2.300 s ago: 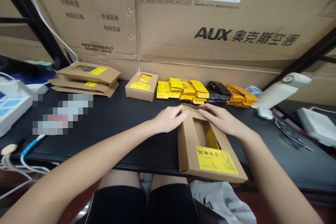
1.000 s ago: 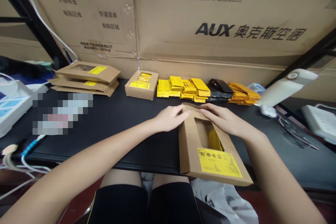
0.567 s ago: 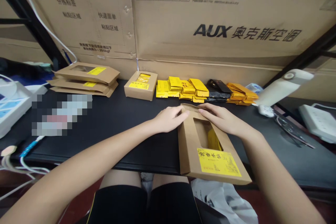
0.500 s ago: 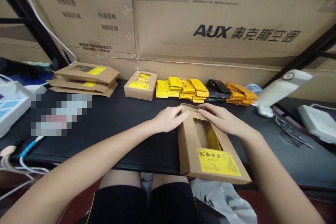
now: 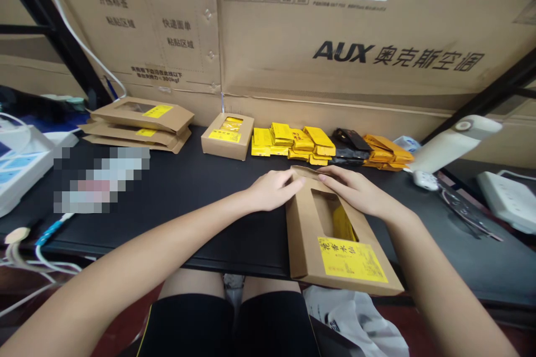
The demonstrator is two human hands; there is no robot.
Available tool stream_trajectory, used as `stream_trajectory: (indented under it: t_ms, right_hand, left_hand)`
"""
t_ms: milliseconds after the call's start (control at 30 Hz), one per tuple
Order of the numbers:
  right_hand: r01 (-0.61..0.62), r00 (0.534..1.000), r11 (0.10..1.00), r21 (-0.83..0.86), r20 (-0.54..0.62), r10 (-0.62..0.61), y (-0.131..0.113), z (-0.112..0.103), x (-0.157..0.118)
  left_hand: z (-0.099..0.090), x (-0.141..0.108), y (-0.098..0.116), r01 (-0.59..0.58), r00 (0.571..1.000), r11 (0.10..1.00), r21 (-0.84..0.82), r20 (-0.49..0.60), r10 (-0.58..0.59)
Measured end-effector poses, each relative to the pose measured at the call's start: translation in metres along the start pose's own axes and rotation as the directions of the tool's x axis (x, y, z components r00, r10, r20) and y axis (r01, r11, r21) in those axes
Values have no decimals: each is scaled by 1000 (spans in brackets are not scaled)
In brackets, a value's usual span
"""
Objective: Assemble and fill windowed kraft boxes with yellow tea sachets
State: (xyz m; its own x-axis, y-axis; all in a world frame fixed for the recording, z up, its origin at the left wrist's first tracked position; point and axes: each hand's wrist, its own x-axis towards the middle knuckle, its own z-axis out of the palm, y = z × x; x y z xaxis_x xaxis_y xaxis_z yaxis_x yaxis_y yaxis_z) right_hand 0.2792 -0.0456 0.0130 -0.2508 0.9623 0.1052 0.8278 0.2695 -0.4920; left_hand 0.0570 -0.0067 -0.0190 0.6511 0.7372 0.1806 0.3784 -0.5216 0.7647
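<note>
A person's two hands grip the far end of the near box [image 5: 305,245], which lies label up at the near edge of the black worktop [image 5: 188,178]. A yellow packet [image 5: 342,224] shows through its window. The flap between the hands appears unclosed, so the near box looks partly filled and unsealed. Beyond it, the far box [image 5: 209,146] looks finished, its window showing yellow packets and its top down. Outside the boxes sit yellow packs [image 5: 320,141], black packs [image 5: 352,144] and orange packs [image 5: 385,150]; at far left is a pile of flat boxes [image 5: 178,117], their contents unclear.

The left hand [image 5: 274,188] reaches in from the left, forearm long and low, thumb on the top edge, fingers partly curled and mostly hidden. The right hand [image 5: 355,189] mirrors it, wrist turned inward, thumb on top and fingers bent over the far right corner. Both are half closed, holding only the near box; how firmly cannot be told.
</note>
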Motion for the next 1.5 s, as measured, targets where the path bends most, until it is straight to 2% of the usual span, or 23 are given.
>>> stream_trajectory:
  t_ms: [1500]
  right_hand:
    - [-20,1000,999,-48,1,20,0,-1,-4]
  left_hand:
    - [0,-2,0,-33,999,996,83,15,32]
